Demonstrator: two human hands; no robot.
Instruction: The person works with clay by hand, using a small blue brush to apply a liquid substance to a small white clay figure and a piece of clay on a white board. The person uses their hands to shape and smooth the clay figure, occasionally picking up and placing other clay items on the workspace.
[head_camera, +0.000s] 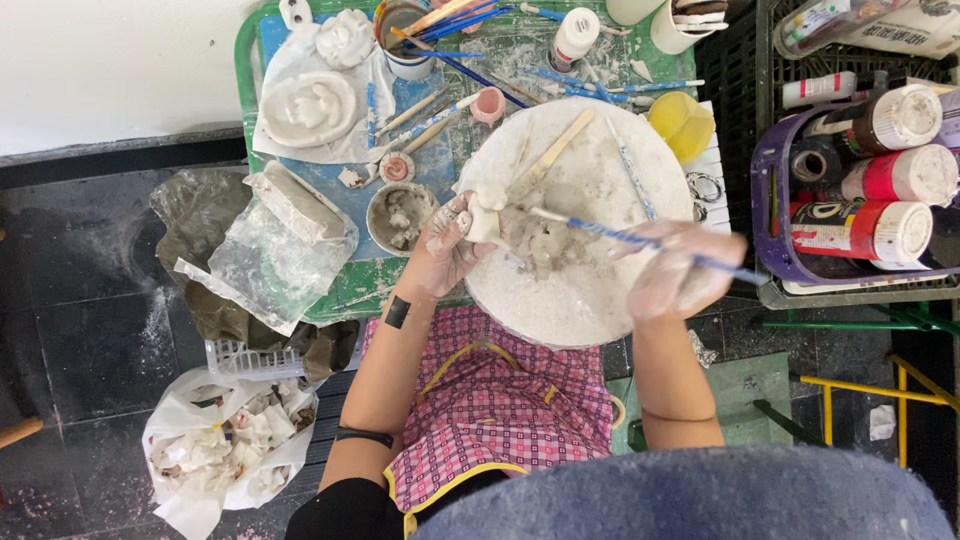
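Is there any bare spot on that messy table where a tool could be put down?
Some. The near part of the round white board, below the clay piece in the left hand and the brush in the right hand, is bare. The green table behind it is crowded with brushes, cups and moulds.

Single head-worn view, straight down, close above the round board (585, 290).

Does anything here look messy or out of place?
White dust is spilled across the dark floor left of the table. Both hands are clay-smeared: the left hand holds a small white clay piece, the right hand a blue brush.
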